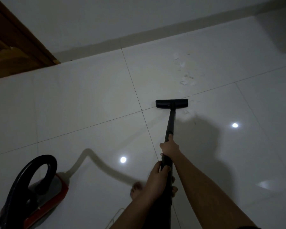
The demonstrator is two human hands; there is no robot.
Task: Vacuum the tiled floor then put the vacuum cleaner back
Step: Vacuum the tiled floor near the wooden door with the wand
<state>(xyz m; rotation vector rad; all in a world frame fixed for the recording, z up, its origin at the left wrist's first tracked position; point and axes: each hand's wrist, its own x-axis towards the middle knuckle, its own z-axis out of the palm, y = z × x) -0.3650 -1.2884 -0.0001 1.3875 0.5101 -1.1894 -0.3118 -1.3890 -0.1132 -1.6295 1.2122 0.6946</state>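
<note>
Both hands hold the black vacuum wand [171, 119], which runs forward from me. My right hand [169, 147] grips it higher up; my left hand [157, 172] grips it closer to my body. The black floor nozzle [171, 103] rests flat on the glossy white tiled floor [89, 100], on a grout line. Just beyond the nozzle lie several small pale scraps of debris [186, 80]. The red vacuum cleaner body [45, 200] sits on the floor at lower left, with its black ribbed hose [40, 160] looping above it.
A white wall with a grey skirting [139, 35] runs across the top. A brown wooden door [10, 47] stands at upper left. My bare foot [136, 189] is beside the wand. A thin pale cord [116, 215] lies on the tiles near the bottom.
</note>
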